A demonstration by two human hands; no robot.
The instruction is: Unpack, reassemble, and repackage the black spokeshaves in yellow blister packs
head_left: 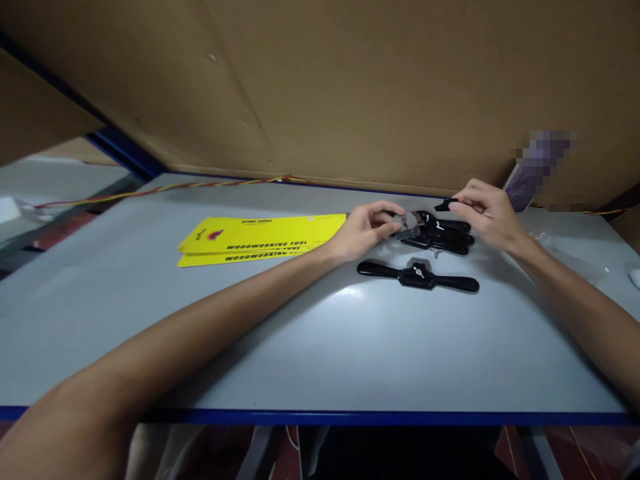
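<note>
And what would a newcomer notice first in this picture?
Probably the bright yellow cards, overlapping beside the left hand. Then the lone black spokeshave, lying nearer the person than the other black tools. The left hand holds a grey metal plate, the right hand a small black piece.

dim light, soft glare on tabletop [300, 360], stretched edges
</note>
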